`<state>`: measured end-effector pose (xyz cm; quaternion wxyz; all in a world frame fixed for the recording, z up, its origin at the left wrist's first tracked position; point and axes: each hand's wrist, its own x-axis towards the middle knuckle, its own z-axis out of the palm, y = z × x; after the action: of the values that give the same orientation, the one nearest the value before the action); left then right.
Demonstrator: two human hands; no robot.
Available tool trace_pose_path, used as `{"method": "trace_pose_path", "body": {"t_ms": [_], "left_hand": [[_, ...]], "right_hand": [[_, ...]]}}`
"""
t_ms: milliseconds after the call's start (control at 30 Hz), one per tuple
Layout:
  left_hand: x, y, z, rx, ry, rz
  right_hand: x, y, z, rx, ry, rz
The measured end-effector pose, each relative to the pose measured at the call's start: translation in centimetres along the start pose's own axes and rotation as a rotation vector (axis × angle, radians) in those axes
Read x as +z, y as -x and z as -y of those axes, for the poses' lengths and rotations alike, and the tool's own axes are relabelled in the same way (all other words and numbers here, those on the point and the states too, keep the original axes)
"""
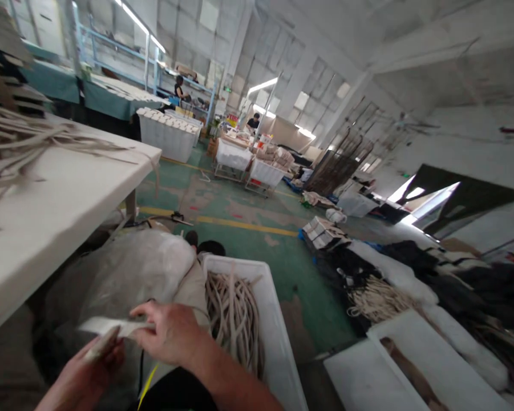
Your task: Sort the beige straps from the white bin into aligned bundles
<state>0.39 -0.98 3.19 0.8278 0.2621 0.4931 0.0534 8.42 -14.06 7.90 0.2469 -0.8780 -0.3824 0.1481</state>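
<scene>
In front of my lap, a short pale fabric strip (97, 325) stretches between my hands, its left end blurred. My left hand (94, 365) has its fingers curled round the strip, the thumb lying along it. From the right, my right hand (173, 334) pinches the same strip between thumb and fingers. Close beside my right forearm stands a white plastic bin (278, 319), with many long beige fabric strips (233, 314) heaped inside. A translucent plastic sheet or bag (141, 265) lies beyond my hands, over my legs or something under it.
A white-topped table (72, 194) juts in from the left, carrying a tangle of beige strips (21, 142). White bins (406, 365) and bundled strips (380, 299) lie at right. Across the green floor (278, 268) are loaded carts (267, 171) and two people at workstations.
</scene>
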Motion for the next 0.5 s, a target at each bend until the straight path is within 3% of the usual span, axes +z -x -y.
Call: {"method": "trace_pose_path", "body": {"t_ms": [133, 367, 500], "left_hand": [[-1.3, -2.1, -0.2, 0.184, -0.081, 0.006], [-2.9, -4.8, 3.5, 0.053, -0.11, 0.201], [-3.4, -5.3, 1.8, 0.077, -0.011, 0.091]], "right_hand": [[-0.9, 1.0, -1.0, 0.004, -0.039, 0.025], [2.0, -0.4, -1.6, -0.019, 0.021, 0.053], [0.4, 0.5, -2.8, -0.003, -0.043, 0.058]]}}
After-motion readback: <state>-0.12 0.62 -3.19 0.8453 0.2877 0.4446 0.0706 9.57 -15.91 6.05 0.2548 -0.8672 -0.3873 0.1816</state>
